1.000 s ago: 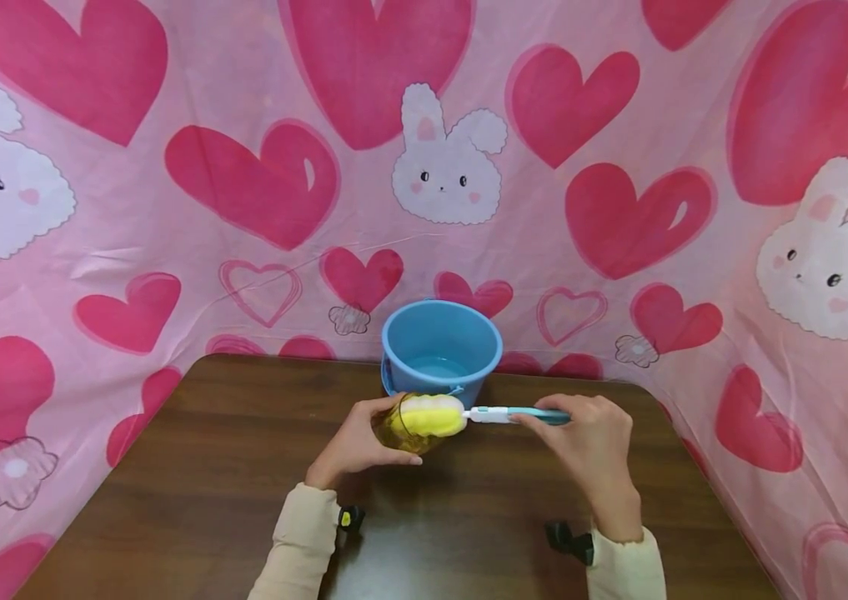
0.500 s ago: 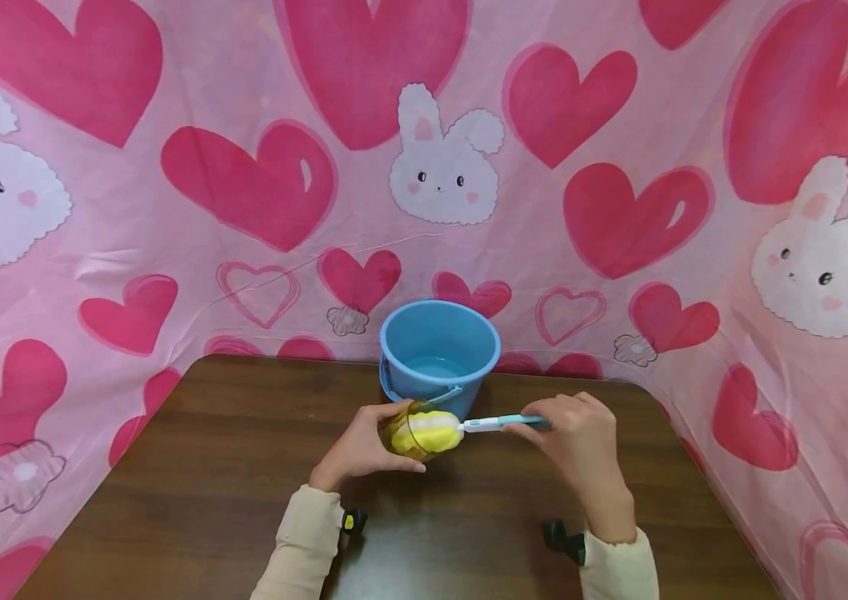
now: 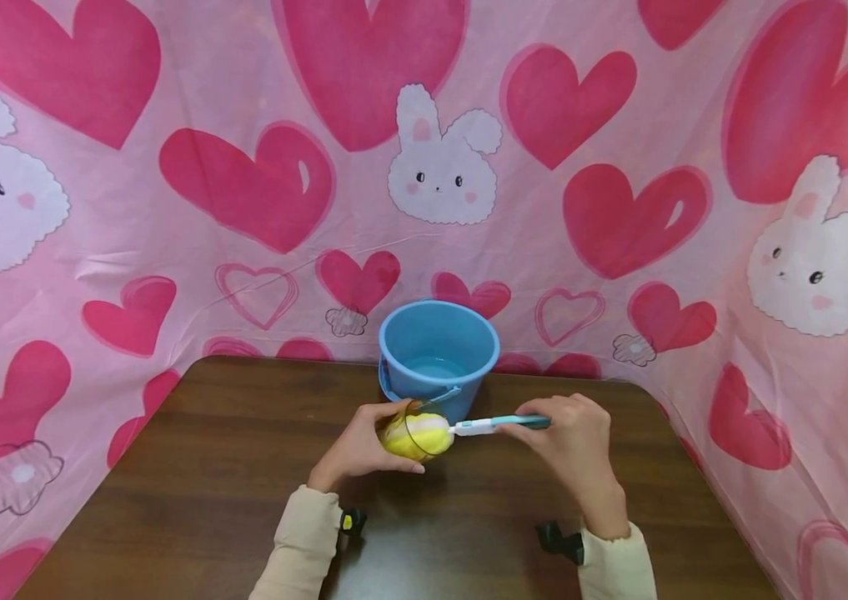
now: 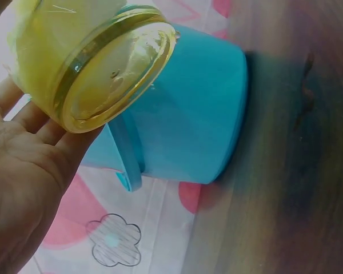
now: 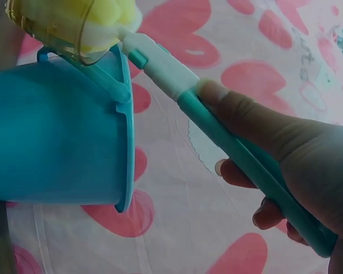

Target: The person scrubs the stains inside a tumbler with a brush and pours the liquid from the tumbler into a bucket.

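Note:
My left hand point(image 3: 359, 446) grips an amber see-through glass point(image 4: 117, 74) tipped on its side, its mouth facing right. Inside the glass sits the yellow and white sponge head of a cup brush point(image 3: 424, 435); part of the sponge shows at the mouth. The fingers and thumb of my right hand point(image 3: 575, 433) hold the brush's teal and white handle point(image 5: 234, 151). Both hands are above the table, just in front of a blue bucket point(image 3: 424, 387). In the left wrist view the round base of the glass faces the camera.
The blue bucket stands at the table's back edge with some water in it and its handle hanging toward the front. A dark wooden table point(image 3: 206, 483) lies below. Pink cloth point(image 3: 258, 83) with hearts and rabbits hangs behind and at the sides.
The glass has come slightly lower and turned its mouth a little toward me. My right hand has moved left, and the sponge head sits deeper in the glass.

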`<state>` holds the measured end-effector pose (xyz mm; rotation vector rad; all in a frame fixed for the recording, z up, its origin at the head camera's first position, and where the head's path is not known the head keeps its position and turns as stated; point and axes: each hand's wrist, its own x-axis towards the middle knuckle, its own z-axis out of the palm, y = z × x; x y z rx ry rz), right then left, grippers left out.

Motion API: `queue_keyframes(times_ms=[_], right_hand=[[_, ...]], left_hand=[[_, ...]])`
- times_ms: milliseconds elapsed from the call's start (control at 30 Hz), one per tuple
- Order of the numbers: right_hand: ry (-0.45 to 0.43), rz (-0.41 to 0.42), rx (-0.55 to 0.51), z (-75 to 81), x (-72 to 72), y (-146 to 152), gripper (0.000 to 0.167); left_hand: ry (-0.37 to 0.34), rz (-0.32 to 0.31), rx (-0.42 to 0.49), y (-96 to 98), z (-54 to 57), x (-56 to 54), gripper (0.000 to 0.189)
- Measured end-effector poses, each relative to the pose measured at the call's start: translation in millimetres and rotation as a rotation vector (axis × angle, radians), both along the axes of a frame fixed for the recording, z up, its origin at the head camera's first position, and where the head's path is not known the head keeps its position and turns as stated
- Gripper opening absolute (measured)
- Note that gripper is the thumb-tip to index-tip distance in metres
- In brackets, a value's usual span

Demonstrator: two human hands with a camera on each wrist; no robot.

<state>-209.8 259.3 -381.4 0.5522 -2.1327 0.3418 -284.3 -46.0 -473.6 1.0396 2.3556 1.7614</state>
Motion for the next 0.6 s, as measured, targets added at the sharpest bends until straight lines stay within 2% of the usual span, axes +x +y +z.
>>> queue_keyframes(times_ms=[100,200,433,600], right_hand=[[0.009,-0.041,-0.026,1.3,3.1,-1.0,0.074],[0.054,-0.042,-0.026,3.9,5.5,-1.7,0.074],[0.159,-0.019,0.042,13.0,15.8,-12.0,0.059],[0.236,-0.011,0.025,15.9,20.0,-16.2,0.054]], left_hand=[[-0.004,-0.008,0.018,-1.2,3.6,2.3,0.081],[0.004,-0.019,0.033,-1.6,6.2,2.8,0.081],[-0.003,-0.014,0.051,-3.0,8.1,2.8,0.081],[0.009,-0.012,0.061,-3.3,8.1,2.9,0.084]])
